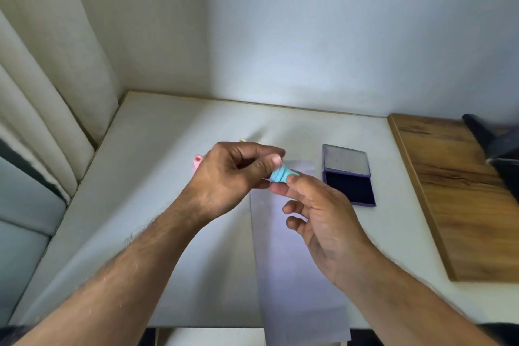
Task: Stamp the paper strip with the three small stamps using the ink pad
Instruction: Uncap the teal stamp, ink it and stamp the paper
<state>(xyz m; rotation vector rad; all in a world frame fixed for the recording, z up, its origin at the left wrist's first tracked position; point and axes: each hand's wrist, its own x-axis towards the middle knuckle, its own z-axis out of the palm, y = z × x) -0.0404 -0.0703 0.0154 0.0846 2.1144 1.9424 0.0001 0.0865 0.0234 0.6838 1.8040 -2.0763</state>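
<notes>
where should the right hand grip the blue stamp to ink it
Judging by shape, grip the blue stamp by its narrow tapered end, which points right toward the right hand, approaching from that side. The wider ribbed end sits at the left hand; which end prints is unclear.

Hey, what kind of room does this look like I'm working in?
Probably a home room, at a small desk in a corner: a white table against plain walls, a curtain at its left, and a wooden board on its right side.
</notes>
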